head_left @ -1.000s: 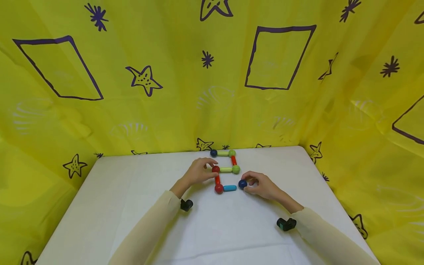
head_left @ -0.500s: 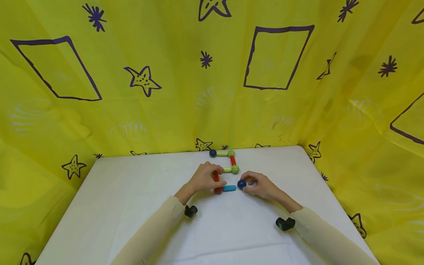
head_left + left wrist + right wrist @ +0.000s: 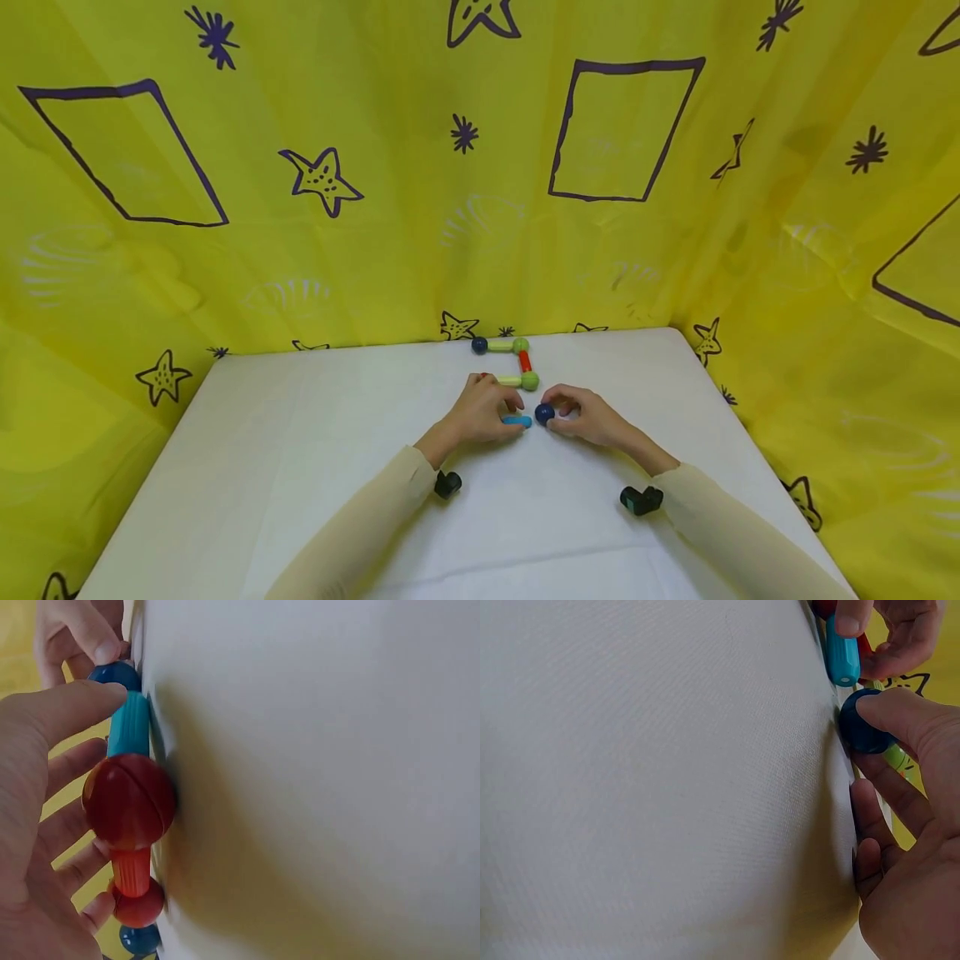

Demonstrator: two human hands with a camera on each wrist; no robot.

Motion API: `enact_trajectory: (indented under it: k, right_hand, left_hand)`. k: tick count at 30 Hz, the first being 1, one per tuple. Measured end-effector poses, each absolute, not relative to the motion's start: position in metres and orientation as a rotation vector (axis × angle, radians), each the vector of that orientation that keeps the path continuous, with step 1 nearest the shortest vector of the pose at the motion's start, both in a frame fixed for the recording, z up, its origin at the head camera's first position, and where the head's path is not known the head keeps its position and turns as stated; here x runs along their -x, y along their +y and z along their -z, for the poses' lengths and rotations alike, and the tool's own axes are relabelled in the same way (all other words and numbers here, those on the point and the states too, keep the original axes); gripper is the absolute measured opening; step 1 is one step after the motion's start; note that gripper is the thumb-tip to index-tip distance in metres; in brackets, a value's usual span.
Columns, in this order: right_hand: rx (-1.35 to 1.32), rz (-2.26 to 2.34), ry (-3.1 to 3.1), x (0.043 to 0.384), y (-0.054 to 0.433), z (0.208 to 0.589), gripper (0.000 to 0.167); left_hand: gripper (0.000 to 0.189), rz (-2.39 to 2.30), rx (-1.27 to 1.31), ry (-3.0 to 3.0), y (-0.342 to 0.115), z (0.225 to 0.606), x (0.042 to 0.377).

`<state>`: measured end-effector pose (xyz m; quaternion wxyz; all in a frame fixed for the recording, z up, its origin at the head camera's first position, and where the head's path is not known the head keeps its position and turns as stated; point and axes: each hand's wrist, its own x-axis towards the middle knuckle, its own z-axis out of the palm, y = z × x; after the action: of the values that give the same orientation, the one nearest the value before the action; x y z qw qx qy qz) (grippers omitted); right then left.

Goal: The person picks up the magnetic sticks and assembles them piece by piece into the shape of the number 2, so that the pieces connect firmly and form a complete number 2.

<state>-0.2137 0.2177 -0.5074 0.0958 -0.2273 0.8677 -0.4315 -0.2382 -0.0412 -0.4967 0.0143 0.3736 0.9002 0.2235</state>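
A toy chain of coloured rods and balls lies on the white table. My left hand point(image 3: 480, 412) is curled over its near end, with the thumb on the light-blue rod point(image 3: 130, 724) and the fingers on the far side. That rod joins a red ball point(image 3: 129, 801), followed by a red rod point(image 3: 132, 871) and a second red ball point(image 3: 138, 901); in the head view the hand mostly hides these. My right hand point(image 3: 588, 417) pinches a dark blue ball point(image 3: 864, 722) between thumb and fingers. A small gap separates this ball from the rod's free end.
Beyond the hands the chain runs on through pale green rods point(image 3: 501, 345), green balls point(image 3: 529, 381) and a red rod point(image 3: 525, 361) to another dark blue ball point(image 3: 479, 345). A yellow patterned curtain point(image 3: 405, 250) stands along the back of the white table point(image 3: 300, 433).
My left hand has moved from the farther red ball, right and nearer, to the light-blue rod, covering the red parts in the head view. My right hand stays in place with the dark blue ball.
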Motion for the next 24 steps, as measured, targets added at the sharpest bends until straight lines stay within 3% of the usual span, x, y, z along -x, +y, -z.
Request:
enact_trajectory:
  k: [11, 24]
  right_hand:
    - [0.668, 1.284, 2.571, 0.2143, 0.2169, 0.507, 0.03]
    - [0.663, 1.307, 2.552, 0.212, 0.2172, 0.5067, 0.032]
  left_hand:
    - [0.013, -0.713, -1.159, 2.769, -0.0358, 0.4992, 0.2355]
    - [0.012, -0.771, -1.179, 2.788, -0.0358, 0.5006, 0.2321]
